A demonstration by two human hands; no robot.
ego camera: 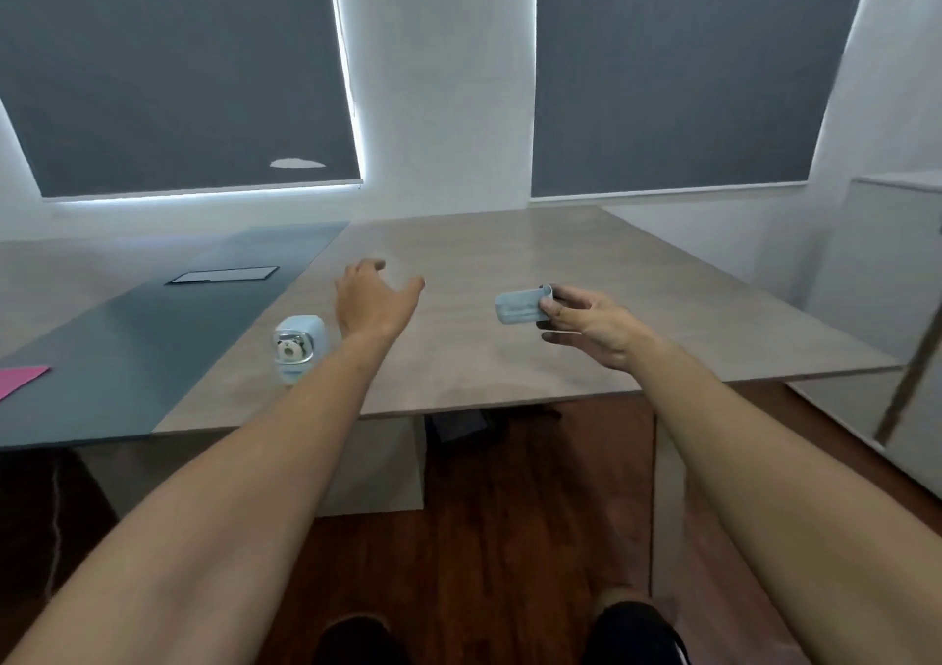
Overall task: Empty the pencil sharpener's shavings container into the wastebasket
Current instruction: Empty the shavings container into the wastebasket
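A pale blue pencil sharpener (299, 348) with a clear round front stands upright on the wooden table (509, 267), near its front edge. My left hand (374, 302) hovers just right of and beyond the sharpener, fingers spread, holding nothing. My right hand (586, 325) is raised over the table's right half and pinches the end of the pale blue shavings container (520, 306), which points left, away from the sharpener. No wastebasket is in view.
A dark blue mat (153, 338) covers the table's left part, with a flat black-framed panel (223, 275) and a pink sheet (20, 379) on it. Below the table lie wooden floor, table legs and my shoes. A white cabinet (892, 257) stands at right.
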